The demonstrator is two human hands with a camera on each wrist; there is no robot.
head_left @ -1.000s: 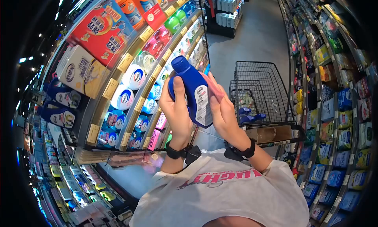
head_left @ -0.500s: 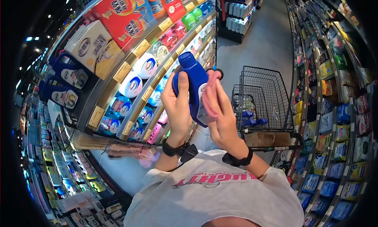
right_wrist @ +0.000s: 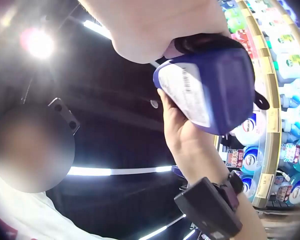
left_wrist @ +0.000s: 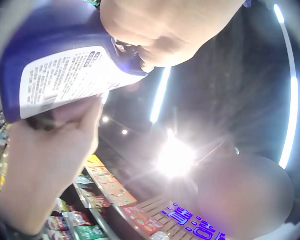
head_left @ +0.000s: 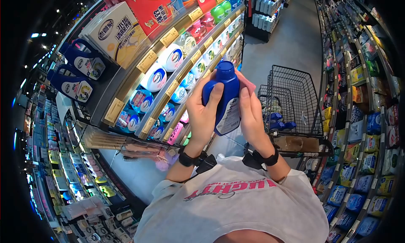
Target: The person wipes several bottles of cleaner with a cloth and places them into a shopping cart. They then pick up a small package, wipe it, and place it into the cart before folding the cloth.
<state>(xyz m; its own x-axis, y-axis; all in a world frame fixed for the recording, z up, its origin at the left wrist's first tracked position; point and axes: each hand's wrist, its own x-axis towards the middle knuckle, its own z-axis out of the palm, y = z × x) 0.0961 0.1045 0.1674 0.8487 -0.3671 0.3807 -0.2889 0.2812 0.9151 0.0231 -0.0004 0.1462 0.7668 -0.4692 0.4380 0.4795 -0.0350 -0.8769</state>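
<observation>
A blue plastic bottle (head_left: 228, 80) with a blue cap and a white label is held up in front of the chest, nearly upright. My left hand (head_left: 202, 112) grips it from the left, thumb lying along its near side. At the bottle's right side my right hand (head_left: 254, 116) holds a pink cloth (head_left: 248, 83) against it, thumb toward the label. Most of the cloth is hidden behind the bottle and fingers. The left wrist view shows the label's small print (left_wrist: 60, 75); the right wrist view shows the bottle's base (right_wrist: 230, 90).
On the left, a lit shelf (head_left: 158, 97) carries bottles, boxes and price tags. Two similar blue bottles (head_left: 76, 85) stand at its near end. A black wire shopping cart (head_left: 295, 104) with several blue bottles stands ahead to the right. Packed shelves (head_left: 358, 158) line the right side.
The bottle has turned from leaning left to nearly upright. My right hand, a little off the bottle half a second ago, has brought the cloth back against its side. The view has swung leftward.
</observation>
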